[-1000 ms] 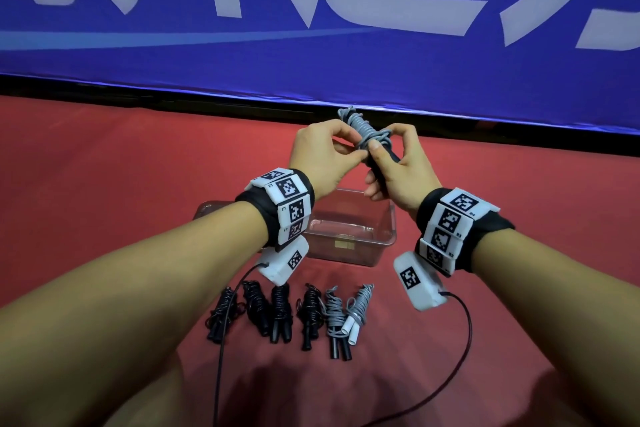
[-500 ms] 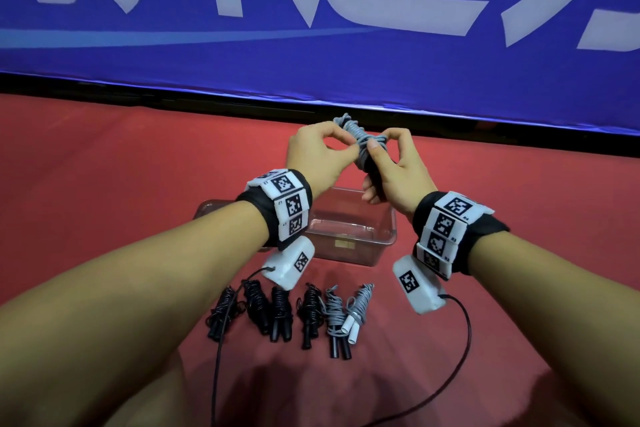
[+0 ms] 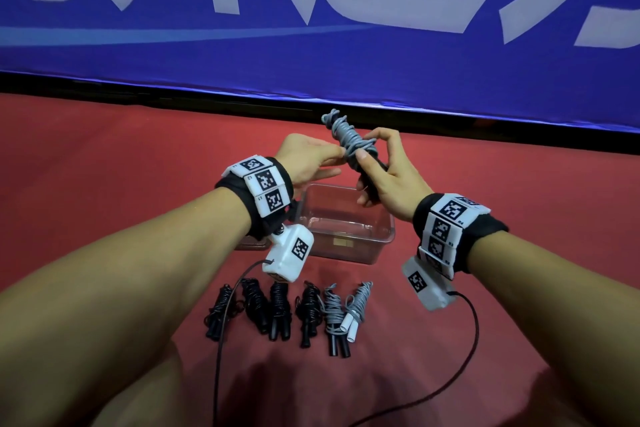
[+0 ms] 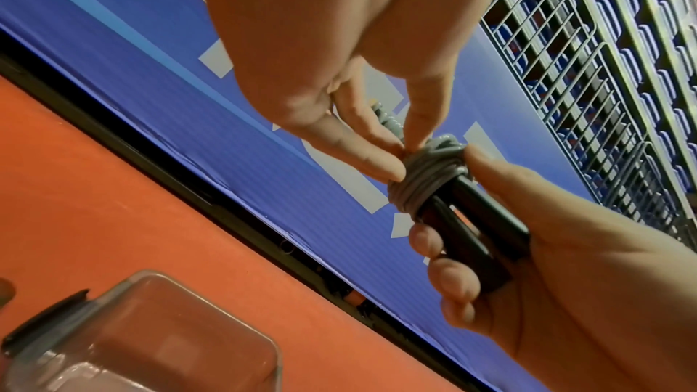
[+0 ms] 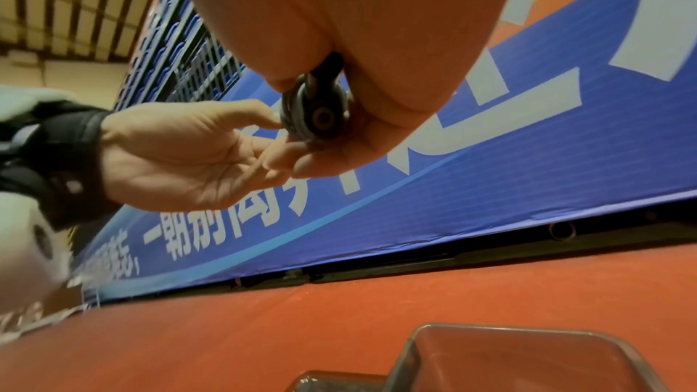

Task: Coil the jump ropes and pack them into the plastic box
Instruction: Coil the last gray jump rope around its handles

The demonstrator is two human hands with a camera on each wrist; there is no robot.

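Setting: red sports-hall floor point(image 3: 104, 156) backed by a blue banner point(image 3: 346, 73) with large white characters; behind it, in the wrist views, a metal railing point(image 4: 603, 70) and rows of blue seats. Item in hand: one grey jump rope point(image 3: 348, 140), cord wound tightly round its two black handles point(image 4: 467, 219) into an upright bundle, held in the air above the clear plastic box point(image 3: 388, 239). Right hand point(image 3: 388, 177): curled round the handles, thumb pressed against the lowest turns of cord. Left hand point(image 3: 308, 159): fingers nearly straight, fingertips point(image 4: 392, 169) touching the wound cord from the side; whether they pinch a loose end cannot be told. Box: standing on the floor, nothing visible inside; a dark part beside its left edge may be a lid, not certain. Stock awaiting packing: six coiled ropes point(image 3: 287, 308) in a row on the floor nearer the person, four black, two grey, one of the grey with white handles point(image 3: 351, 324). Handling, by estimate: light; cord springy and likely to loosen if the last turn is not tucked; handles rigid and smooth, so the firm hold is on the paired handles just below the wraps, one finger kept over the cord. Bundle should lie flat in the box rather than stand. Markings: banner text is Chinese, cropped and angled, not legible with confidence; a pale label on the box front is too small to read; wristbands point(image 3: 263, 184) carry square black-and-white coded tags; no brand visible on the ropes.
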